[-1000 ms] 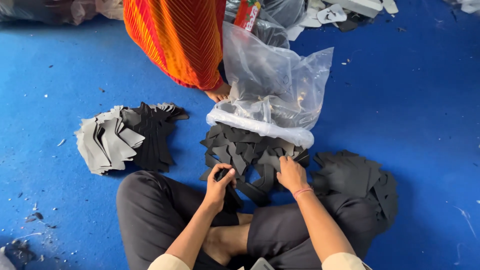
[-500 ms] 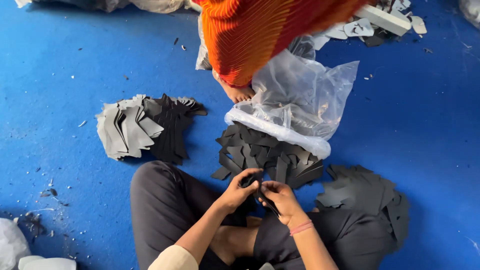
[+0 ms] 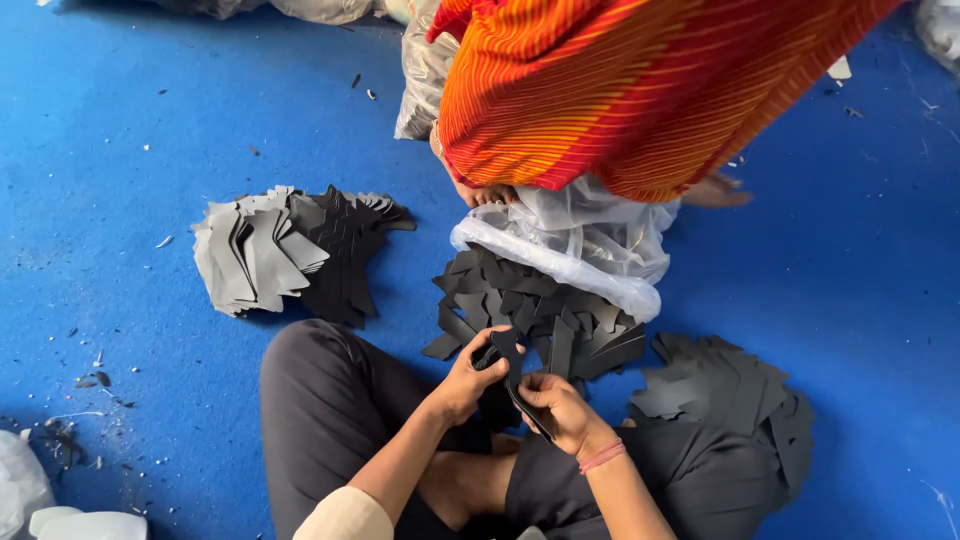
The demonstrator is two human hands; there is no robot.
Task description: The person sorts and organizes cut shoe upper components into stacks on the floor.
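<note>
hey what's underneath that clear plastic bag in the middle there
The clear plastic bag lies on the far edge of a heap of black cut pieces on the blue floor. How far the pieces run under it is hidden, and another person's orange striped garment covers the bag's top.

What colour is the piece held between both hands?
Black, matching the loose pile behind it; the piece shows best in the head view, the only one.
</note>
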